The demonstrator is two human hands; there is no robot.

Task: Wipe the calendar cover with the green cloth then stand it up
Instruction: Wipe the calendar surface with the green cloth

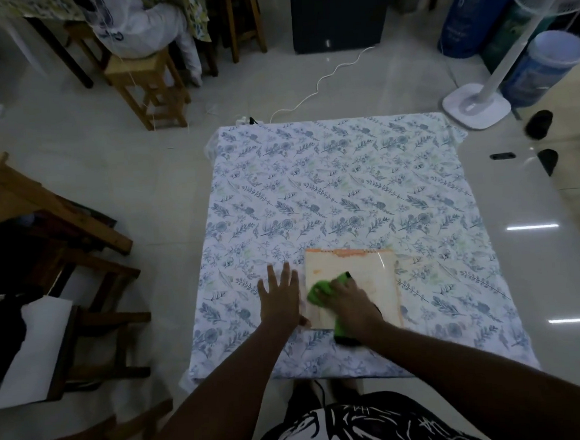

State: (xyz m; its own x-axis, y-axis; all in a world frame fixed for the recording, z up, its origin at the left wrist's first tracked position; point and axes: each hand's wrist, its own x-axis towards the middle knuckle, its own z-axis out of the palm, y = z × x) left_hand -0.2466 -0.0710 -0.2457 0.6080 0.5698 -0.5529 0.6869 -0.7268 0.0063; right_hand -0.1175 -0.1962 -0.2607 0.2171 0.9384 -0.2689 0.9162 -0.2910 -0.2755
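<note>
The right hand (347, 301) is closed down over the green cloth (321, 291), pressing it onto the near-left part of the calendar (371, 276), while the left hand (280, 297) lies flat with fingers spread wide on the table (313, 183), just beside the calendar's left edge, its thumb apparently steadying the near corner. This looks like the wiping step in progress, with the calendar lying flat near the table's front edge and its far and right parts not under the cloth. Standing it up would next call for letting go of the cloth and lifting the cover by its edges.
</note>
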